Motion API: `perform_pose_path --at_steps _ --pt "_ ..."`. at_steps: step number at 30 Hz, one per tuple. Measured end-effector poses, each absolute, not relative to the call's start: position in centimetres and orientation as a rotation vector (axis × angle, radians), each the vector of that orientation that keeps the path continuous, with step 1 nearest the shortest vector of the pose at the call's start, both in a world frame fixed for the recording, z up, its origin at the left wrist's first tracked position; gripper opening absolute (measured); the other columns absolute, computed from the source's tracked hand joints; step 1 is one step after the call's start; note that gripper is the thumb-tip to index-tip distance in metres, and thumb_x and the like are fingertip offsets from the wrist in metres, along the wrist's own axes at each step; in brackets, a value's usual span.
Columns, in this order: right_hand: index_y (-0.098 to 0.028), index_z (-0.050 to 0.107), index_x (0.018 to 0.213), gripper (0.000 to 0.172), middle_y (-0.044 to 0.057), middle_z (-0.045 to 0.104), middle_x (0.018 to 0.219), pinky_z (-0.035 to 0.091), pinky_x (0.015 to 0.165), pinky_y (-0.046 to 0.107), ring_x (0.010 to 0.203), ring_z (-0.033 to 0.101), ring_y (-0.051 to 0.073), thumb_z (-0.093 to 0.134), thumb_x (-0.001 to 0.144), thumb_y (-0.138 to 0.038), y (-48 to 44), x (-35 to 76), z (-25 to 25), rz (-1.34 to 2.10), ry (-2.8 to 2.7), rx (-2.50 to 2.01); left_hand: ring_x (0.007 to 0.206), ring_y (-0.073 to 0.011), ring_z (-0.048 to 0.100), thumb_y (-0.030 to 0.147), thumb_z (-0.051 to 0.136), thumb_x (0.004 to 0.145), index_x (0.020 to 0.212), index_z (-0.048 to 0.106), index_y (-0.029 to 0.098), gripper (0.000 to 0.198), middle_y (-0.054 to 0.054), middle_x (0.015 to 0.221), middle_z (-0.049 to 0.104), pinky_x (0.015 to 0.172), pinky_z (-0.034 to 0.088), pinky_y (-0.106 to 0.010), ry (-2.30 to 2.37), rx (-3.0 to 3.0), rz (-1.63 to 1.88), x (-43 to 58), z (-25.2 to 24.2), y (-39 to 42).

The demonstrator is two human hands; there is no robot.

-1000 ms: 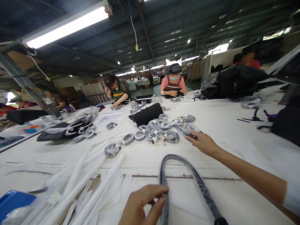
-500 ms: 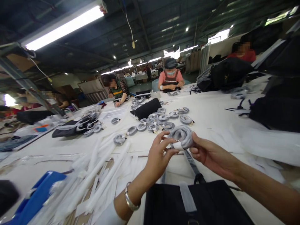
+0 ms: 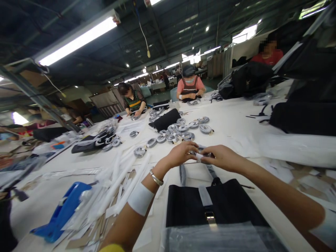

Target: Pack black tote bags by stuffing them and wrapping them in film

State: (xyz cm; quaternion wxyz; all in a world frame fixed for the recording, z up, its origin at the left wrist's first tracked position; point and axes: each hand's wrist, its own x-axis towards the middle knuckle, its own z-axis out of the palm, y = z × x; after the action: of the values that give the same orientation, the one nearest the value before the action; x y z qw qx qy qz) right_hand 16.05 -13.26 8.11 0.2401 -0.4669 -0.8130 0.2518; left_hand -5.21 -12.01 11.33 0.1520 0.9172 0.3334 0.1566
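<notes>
My left hand (image 3: 180,154) and my right hand (image 3: 223,158) both grip a coiled grey strap (image 3: 207,160) above the table. Fingers of each hand close on the coil near its white wrapped band (image 3: 199,156) and hide much of it. Just below lies a black bag (image 3: 183,206) with a metal buckle (image 3: 210,217), its lower part under clear plastic film (image 3: 210,238). Grey-wrapped straps (image 3: 183,174) run up from the bag's top. Beyond my hands sit several more coiled straps (image 3: 188,136), some with gold clasps.
A black rolled piece (image 3: 166,120) lies behind the coils. At left are a blue plastic tool (image 3: 63,210), white strips (image 3: 123,189) and a dark bag with straps (image 3: 89,144). Co-workers (image 3: 189,84) sit across the white table (image 3: 231,122). Black bags (image 3: 304,119) stand at right.
Both hands have drawn closer together on the coil and lowered it slightly, covering more of it. The view has shifted, so more of the black bag and its buckle shows.
</notes>
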Motion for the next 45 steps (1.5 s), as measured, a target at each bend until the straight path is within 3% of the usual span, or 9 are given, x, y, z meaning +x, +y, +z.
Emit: perform_pose_path --at_steps 4,9,13,17,23,30,34,37,45 --pt "-0.021 0.074 0.068 0.022 0.002 0.067 0.066 0.036 0.060 0.027 0.068 0.057 0.019 0.076 0.062 -0.042 -12.1 15.0 5.6 1.090 -1.774 -1.273 0.123 -0.0211 0.056 0.024 0.071 0.085 0.107 0.071 0.024 0.021 -0.005 0.134 0.060 0.105 0.043 -0.030 1.092 2.530 0.484 -6.1 8.9 -10.0" --pt "-0.017 0.067 0.076 0.042 0.001 0.058 0.060 0.030 0.047 0.024 0.054 0.046 0.012 0.066 0.070 -0.058 -10.9 12.6 3.3 1.313 -1.283 -1.261 0.118 -0.0219 0.058 0.029 0.038 0.103 0.126 0.058 0.017 0.033 -0.013 0.134 0.057 0.101 0.047 -0.040 1.642 2.281 0.624 -7.2 5.3 -6.7" --pt "-0.019 0.060 0.076 0.038 0.001 0.058 0.065 0.028 0.042 0.021 0.055 0.048 0.011 0.068 0.067 -0.055 -10.6 9.8 2.6 1.398 -0.975 -1.170 0.110 -0.0248 0.061 0.035 0.059 0.095 0.125 0.056 0.016 0.036 -0.011 0.125 0.060 0.095 0.051 -0.049 1.913 2.107 0.469 -7.2 1.6 -5.4" --pt "-0.018 0.062 0.081 0.036 0.000 0.061 0.068 0.032 0.043 0.019 0.058 0.053 0.010 0.069 0.070 -0.051 -12.1 7.6 0.8 1.430 -0.831 -1.108 0.113 -0.0255 0.059 0.035 0.061 0.093 0.124 0.057 0.017 0.035 -0.010 0.128 0.058 0.095 0.051 -0.049 1.953 2.066 0.313 -6.8 -0.9 -5.1" --pt "-0.017 0.069 0.089 0.037 -0.003 0.061 0.058 0.042 0.048 0.021 0.052 0.056 0.011 0.078 0.065 -0.044 -14.1 6.9 -3.1 1.523 -0.781 -1.124 0.107 -0.0232 0.061 0.035 0.060 0.094 0.120 0.059 0.016 0.032 -0.010 0.123 0.060 0.090 0.054 -0.045 1.854 2.021 0.244 -7.0 0.0 -3.1" --pt "-0.016 0.071 0.086 0.035 -0.001 0.065 0.060 0.044 0.050 0.020 0.054 0.060 0.012 0.080 0.064 -0.043 -13.3 5.8 -4.0 1.571 -0.703 -1.046 0.075 -0.0139 0.063 0.038 0.056 0.096 0.105 0.061 0.013 0.027 -0.004 0.093 0.065 0.069 0.056 -0.031 1.582 1.975 0.264 -7.3 4.5 -3.1" --pt "-0.018 0.069 0.082 0.034 0.001 0.070 0.071 0.051 0.058 0.024 0.065 0.066 0.016 0.081 0.063 -0.043 -13.2 5.8 -3.4 1.558 -0.597 -0.928 0.069 -0.0116 0.059 0.041 0.049 0.097 0.093 0.061 0.013 0.031 -0.002 0.082 0.063 0.066 0.051 -0.026 1.459 2.061 0.336 -6.9 7.0 -5.2" --pt "-0.018 0.067 0.085 0.038 0.003 0.072 0.081 0.056 0.070 0.028 0.077 0.070 0.019 0.082 0.062 -0.044 -13.1 6.2 -2.6 1.553 -0.536 -0.797 0.071 -0.0130 0.060 0.042 0.043 0.097 0.095 0.061 0.015 0.033 -0.003 0.085 0.065 0.067 0.050 -0.024 1.466 2.137 0.399 -5.8 7.9 -7.1" --pt "-0.020 0.066 0.110 0.055 0.007 0.071 0.113 0.051 0.097 0.034 0.111 0.064 0.024 0.086 0.062 -0.039 -14.0 6.4 -0.9 1.520 -0.487 -0.518 0.095 -0.0253 0.064 0.034 0.045 0.095 0.100 0.062 0.018 0.023 -0.009 0.096 0.070 0.087 0.047 -0.035 1.692 2.328 0.534 -2.9 7.4 -10.5"
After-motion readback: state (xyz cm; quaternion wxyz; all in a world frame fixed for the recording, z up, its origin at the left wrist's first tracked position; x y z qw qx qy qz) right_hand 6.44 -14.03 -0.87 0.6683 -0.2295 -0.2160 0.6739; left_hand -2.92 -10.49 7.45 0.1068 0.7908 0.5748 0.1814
